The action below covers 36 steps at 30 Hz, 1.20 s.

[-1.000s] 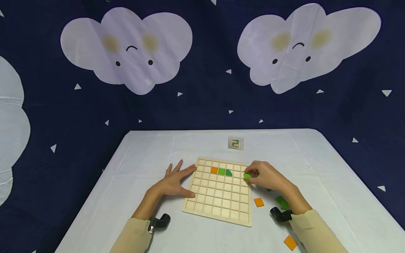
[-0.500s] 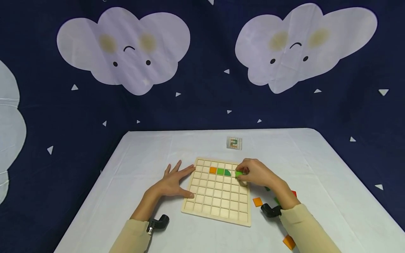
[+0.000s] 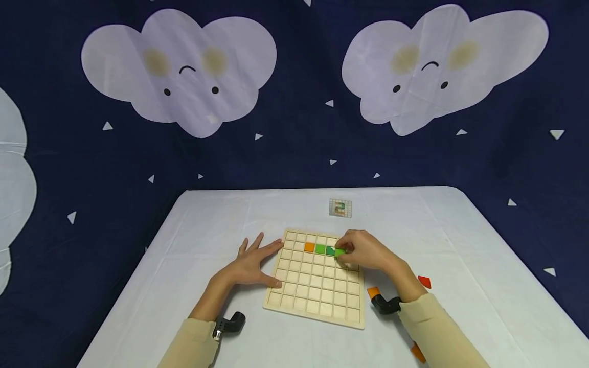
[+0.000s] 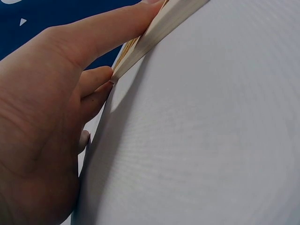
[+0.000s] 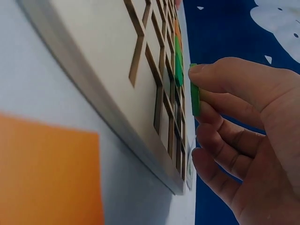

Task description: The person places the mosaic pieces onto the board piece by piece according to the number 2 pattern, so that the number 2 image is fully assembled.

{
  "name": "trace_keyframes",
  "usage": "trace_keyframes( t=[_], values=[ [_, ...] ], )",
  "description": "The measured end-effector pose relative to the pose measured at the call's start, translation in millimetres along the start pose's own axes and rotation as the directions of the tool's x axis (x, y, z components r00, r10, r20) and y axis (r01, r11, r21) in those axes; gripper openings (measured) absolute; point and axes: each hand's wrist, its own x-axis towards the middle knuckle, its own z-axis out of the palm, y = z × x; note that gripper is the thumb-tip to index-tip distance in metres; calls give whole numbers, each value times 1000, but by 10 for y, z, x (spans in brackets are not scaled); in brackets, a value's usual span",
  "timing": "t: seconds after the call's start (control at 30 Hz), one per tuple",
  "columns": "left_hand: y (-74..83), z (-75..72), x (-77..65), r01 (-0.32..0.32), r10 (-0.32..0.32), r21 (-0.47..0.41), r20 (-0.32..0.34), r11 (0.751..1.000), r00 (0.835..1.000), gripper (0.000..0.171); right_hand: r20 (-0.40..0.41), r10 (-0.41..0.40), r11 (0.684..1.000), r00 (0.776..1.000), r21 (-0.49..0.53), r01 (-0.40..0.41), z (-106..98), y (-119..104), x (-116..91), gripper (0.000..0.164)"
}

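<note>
A wooden grid board lies on the table with a short row of pieces in it: an orange square tile, a light green square tile and a dark green piece. My right hand pinches another light green tile just right of that row. In the right wrist view this green tile stands between thumb and fingers, above the board's surface. With fingers spread, my left hand rests against the board's left edge; its thumb touches the rim.
Behind the board lies a small pattern card showing a figure on a grid. To the right are a red piece, an orange tile and another orange piece, partly covered by the right arm.
My right hand has moved left across the board with the light green tile, from the right edge to beside the dark green piece. The left hand stays in place.
</note>
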Motion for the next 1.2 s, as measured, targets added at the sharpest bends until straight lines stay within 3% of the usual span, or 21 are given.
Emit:
trace_keyframes(
  t=[0.83,1.2],
  values=[
    [11,-14,-28,-17,17,4,4,1000,1000,111,52,-50,993,997,-105,55,155,-189,103,18],
    [8,-10,-24,5,-5,6,3,1000,1000,112,52,-43,995,998,-84,47,163,-220,92,16]
  ],
)
